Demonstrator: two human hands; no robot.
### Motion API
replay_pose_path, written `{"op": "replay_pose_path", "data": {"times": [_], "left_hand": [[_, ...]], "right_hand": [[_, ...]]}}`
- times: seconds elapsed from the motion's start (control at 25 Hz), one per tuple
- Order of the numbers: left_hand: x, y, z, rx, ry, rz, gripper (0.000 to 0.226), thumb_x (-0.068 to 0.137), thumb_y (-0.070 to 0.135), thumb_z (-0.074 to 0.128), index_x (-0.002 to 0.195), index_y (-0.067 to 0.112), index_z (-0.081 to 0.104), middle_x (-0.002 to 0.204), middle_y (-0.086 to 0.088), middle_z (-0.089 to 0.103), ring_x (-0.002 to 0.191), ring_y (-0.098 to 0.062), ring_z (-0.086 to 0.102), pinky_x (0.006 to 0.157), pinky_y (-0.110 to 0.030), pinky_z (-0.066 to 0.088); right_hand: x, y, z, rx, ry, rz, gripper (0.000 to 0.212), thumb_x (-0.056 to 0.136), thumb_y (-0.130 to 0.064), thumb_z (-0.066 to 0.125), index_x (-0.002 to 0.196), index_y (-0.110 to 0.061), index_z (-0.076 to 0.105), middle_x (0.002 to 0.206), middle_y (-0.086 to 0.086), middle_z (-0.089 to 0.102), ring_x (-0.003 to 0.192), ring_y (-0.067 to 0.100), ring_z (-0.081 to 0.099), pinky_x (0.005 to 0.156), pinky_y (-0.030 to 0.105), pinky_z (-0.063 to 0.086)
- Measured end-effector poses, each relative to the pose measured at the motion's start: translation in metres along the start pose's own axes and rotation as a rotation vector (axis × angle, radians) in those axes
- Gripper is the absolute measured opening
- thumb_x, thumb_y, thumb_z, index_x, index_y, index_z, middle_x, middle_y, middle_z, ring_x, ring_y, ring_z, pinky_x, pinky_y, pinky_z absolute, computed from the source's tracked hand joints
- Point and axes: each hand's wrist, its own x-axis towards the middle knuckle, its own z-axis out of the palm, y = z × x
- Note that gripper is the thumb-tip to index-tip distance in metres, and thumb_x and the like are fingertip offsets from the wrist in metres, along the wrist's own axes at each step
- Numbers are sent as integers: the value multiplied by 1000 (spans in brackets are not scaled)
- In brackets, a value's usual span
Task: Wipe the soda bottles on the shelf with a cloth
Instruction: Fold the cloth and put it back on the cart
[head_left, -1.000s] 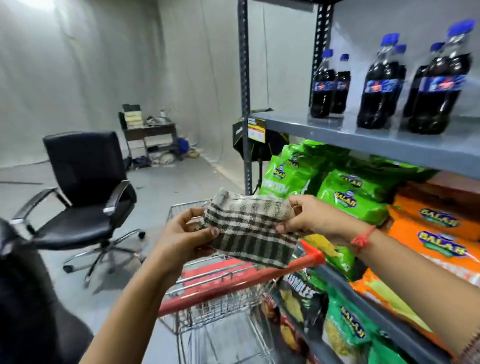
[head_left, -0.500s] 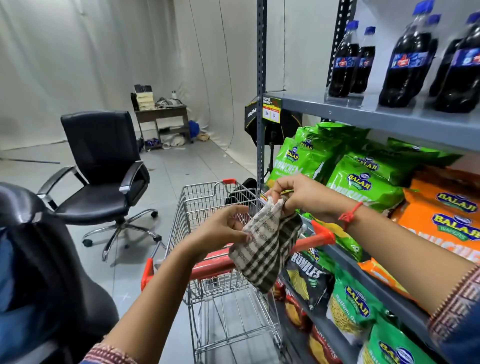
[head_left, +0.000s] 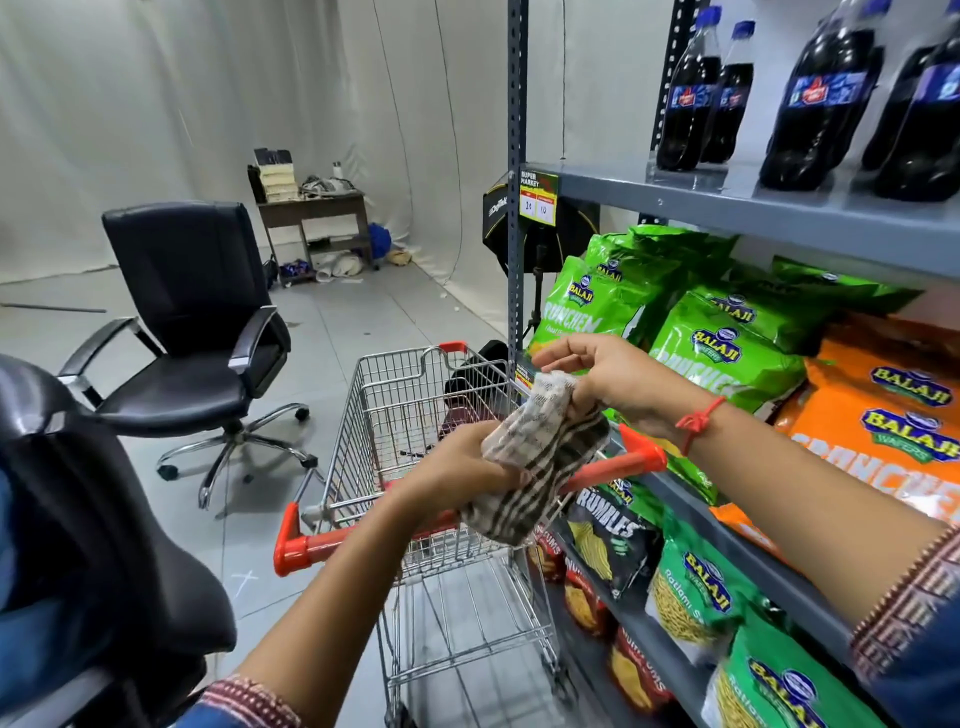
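Note:
A checked cloth (head_left: 540, 457), cream with dark stripes, is bunched up between both my hands above the cart handle. My left hand (head_left: 462, 470) grips its lower part. My right hand (head_left: 605, 376) pinches its top edge, with the fingers partly spread. Several dark soda bottles (head_left: 691, 93) with blue caps and blue labels stand upright on the grey top shelf (head_left: 727, 205) at the upper right, well above and to the right of my hands. Some bottles are cut off by the frame edge.
A wire shopping cart (head_left: 415, 415) with a red handle stands right below my hands. Green and orange snack bags (head_left: 727, 353) fill the lower shelves at right. A black office chair (head_left: 192, 332) is at left, a small cluttered desk (head_left: 311, 208) farther back.
The cloth was spread flat between my hands; now it is folded and bunched into a wad. The view has dropped and pulled back, showing more of the cart.

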Motion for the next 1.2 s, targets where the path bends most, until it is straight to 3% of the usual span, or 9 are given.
{"op": "replay_pose_path", "data": {"times": [0.2,0.32,0.48,0.6,0.76,0.92,1.04,1.12,1.2], "left_hand": [[5,13,-39,191,-153,-108,24,78,9,61,101,8,56,88,-3,66,62,-5,68,56,-17,52],[24,11,-45,213,-148,-163,21,80,7,58,101,12,53,87,-3,62,61,-7,63,55,-18,51],[53,-20,-34,369,-64,-241,26,82,3,52,107,8,51,93,-9,59,77,-20,59,77,-37,55],[69,-47,-25,356,47,-236,39,79,-2,51,118,5,50,99,-12,60,79,-20,58,80,-36,54],[75,-75,-9,635,282,-181,40,80,18,60,120,15,52,121,-8,57,103,-22,54,88,-33,47],[65,-75,6,848,541,15,28,84,37,52,99,18,66,105,-5,66,95,-25,56,78,-36,49],[54,-68,4,886,226,-97,45,71,58,58,98,23,63,100,0,68,90,-23,61,72,-32,50],[50,-67,6,971,45,-204,41,70,48,64,99,18,58,102,-4,66,89,-24,59,71,-31,48],[48,-71,11,1027,47,-204,37,74,33,63,102,13,52,106,-7,64,93,-27,58,71,-34,48]], "right_hand": [[5,16,-18,-119,-195,268,45,74,24,55,112,0,54,86,15,55,57,15,52,37,18,41],[23,36,-14,-88,-135,325,45,78,21,52,116,-2,51,76,11,54,56,14,47,34,16,42],[45,75,14,-366,15,278,39,78,10,59,111,-8,49,77,7,53,62,18,49,47,25,41],[50,106,31,-489,170,236,28,81,2,57,99,-11,40,69,3,46,69,23,48,60,33,36],[49,126,41,-519,318,114,27,83,1,58,80,-12,35,64,1,43,61,22,43,51,30,30],[51,130,45,-627,288,77,11,84,-1,51,77,-9,51,90,13,57,83,28,55,67,32,41],[46,123,35,-706,183,-17,10,82,-28,61,82,-18,63,102,7,61,99,27,53,81,37,46],[41,118,25,-853,-54,7,28,72,-49,67,93,-30,65,105,5,63,103,27,51,88,40,45],[36,122,23,-1114,-225,13,40,70,-50,69,105,-34,60,107,6,62,108,28,47,94,44,38]]}}
